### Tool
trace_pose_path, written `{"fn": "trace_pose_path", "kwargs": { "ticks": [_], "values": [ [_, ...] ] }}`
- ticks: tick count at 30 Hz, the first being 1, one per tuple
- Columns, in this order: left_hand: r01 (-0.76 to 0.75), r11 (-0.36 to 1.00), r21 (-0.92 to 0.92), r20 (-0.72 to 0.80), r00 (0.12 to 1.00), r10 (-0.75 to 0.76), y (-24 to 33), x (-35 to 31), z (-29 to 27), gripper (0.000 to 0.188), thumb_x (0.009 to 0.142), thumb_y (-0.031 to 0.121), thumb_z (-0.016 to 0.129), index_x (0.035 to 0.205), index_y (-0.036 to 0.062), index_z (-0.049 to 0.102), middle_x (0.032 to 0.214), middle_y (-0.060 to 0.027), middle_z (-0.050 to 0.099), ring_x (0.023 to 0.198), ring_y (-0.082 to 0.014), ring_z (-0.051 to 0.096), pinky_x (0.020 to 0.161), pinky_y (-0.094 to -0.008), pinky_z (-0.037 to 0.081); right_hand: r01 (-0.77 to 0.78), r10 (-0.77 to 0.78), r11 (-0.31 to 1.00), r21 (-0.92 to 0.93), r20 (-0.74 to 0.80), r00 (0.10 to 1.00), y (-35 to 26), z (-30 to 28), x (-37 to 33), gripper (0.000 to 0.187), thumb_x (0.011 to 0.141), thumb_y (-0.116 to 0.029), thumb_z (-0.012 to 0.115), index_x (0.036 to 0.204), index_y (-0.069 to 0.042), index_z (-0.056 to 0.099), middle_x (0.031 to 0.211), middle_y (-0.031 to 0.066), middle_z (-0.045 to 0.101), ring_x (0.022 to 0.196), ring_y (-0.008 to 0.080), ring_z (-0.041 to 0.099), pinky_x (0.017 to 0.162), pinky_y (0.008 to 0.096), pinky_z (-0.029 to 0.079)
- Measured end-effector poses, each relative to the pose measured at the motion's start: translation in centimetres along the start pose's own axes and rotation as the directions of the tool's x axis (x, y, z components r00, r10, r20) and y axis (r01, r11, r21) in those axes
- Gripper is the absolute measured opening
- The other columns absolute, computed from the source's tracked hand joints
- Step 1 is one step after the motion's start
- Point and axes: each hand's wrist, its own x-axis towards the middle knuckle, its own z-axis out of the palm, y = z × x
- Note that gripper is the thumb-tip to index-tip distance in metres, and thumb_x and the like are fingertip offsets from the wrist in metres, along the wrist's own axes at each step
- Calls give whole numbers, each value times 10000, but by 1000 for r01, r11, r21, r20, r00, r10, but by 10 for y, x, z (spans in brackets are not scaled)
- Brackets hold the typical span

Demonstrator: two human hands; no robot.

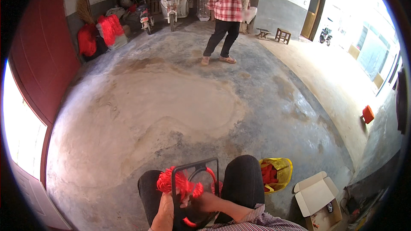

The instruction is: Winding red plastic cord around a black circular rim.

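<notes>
A bundle of bright red cord (173,181), fringed at its end, is gripped in my left hand (168,200) in front of my lap. Close beside it, my right hand (204,202) is curled, with its fingertips slightly smeared and partly hidden; what they pinch does not show. A black rectangular frame (217,169) stands upright between my knees, around and behind the hands. Inside the frame is a dark ring with red parts (210,172) on its curve. Another tuft of red cord (198,189) sits just above my right hand.
Right of my knee stands a yellow bag (284,175) holding red material. Farther right lies an open cardboard box (316,194). A person in a checked shirt (227,0) stands ahead. Red bundles (110,29), a scooter (172,6) and wooden stools (283,35) line the back.
</notes>
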Motion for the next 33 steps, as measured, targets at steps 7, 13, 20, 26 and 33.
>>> {"fn": "trace_pose_path", "kwargs": {
  "ticks": [7,13,20,26,33],
  "values": [
    [15,999,48,-86,996,-11,-6,-30,-1,359,858,380,527,935,33,579,704,-134,607,503,-248,550,386,-314,365,376,-31,843,385,-662,748,-47,-23,-21,501,790,-148,747,1216,-27,515,975,92,647,928,149,609,818,309,488],
    [-15,999,-45,-238,971,4,-3,-68,1,279,839,321,553,958,71,581,768,-90,608,544,-191,519,414,-276,352,440,-126,874,206,-779,614,-99,-24,-27,538,728,-160,804,1172,-43,524,1015,132,635,968,246,642,816,331,501],
    [-151,978,-141,-129,983,133,27,-111,13,129,888,202,500,922,91,557,728,-81,584,502,-158,504,393,-263,341,700,-295,691,183,-812,504,-148,-54,-36,526,715,-35,766,1187,-46,534,1094,101,606,985,251,595,850,316,470],
    [-376,914,-152,-27,926,376,41,-139,6,425,935,443,504,972,21,536,664,-70,511,436,-104,421,328,-230,306,817,67,-9,576,-815,576,-140,-111,-69,384,916,-323,586,1150,-24,531,1063,157,613,943,241,614,798,369,530],
    [-379,922,-73,-101,923,372,48,-158,-21,423,931,425,522,1017,11,544,663,-73,522,431,-92,412,313,-226,281,671,-51,185,718,-674,737,-93,-63,-115,454,908,-415,569,1171,-47,527,981,109,644,812,237,634,726,352,534]
  ]
}}
